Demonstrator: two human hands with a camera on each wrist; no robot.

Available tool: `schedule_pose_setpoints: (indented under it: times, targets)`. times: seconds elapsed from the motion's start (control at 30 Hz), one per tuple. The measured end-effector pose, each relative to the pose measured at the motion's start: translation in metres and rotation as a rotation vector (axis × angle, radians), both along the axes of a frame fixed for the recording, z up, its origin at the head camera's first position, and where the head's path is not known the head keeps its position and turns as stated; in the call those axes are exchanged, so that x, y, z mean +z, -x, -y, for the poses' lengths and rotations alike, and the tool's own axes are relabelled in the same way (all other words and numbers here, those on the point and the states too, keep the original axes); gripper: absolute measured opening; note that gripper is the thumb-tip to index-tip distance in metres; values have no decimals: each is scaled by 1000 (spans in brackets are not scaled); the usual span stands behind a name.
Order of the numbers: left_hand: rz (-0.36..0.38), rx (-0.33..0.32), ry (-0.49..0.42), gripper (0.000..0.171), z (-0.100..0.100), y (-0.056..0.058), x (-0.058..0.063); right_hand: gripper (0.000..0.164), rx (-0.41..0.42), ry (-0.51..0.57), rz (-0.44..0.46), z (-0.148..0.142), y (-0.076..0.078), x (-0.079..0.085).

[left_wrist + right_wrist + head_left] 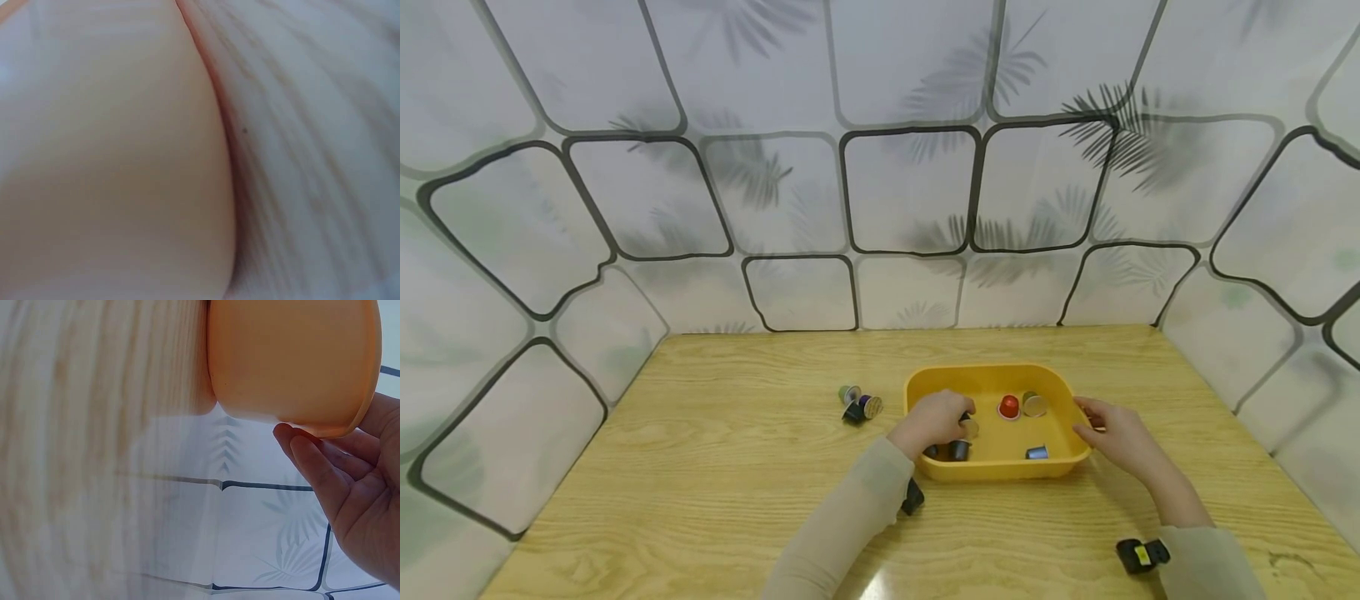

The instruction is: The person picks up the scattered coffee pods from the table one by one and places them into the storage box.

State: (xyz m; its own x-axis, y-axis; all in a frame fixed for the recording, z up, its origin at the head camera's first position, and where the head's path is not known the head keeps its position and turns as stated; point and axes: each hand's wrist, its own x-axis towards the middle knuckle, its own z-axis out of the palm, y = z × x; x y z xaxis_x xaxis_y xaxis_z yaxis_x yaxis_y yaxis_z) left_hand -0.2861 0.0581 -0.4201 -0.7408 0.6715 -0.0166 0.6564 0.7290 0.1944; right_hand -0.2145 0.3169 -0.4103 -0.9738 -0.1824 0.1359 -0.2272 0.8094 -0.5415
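My left hand reaches over the left part of a yellow plastic bin, its fingers curled down and pinching a dark coffee capsule with a pale gold lid. Black capsules lie just below that hand, partly hidden by it. A red capsule, a capsule with a pale lid and a blue one sit farther right in the bin. With my right hand I grip the bin's right end at the rim; in the right wrist view the fingers lie against its outside.
Left of the bin, a small cluster on the wooden table includes a green capsule, a black one and one with a gold lid. A patterned curtain stands behind the table. The left wrist view shows mostly the bin's wall.
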Motion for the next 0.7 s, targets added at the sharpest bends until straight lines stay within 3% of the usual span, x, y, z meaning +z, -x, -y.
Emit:
schedule_pose_setpoints:
  times: [0.7]
  targets:
    - [0,-4,-10,25,1,-1,3,43,3,5,-7,0,-1,0]
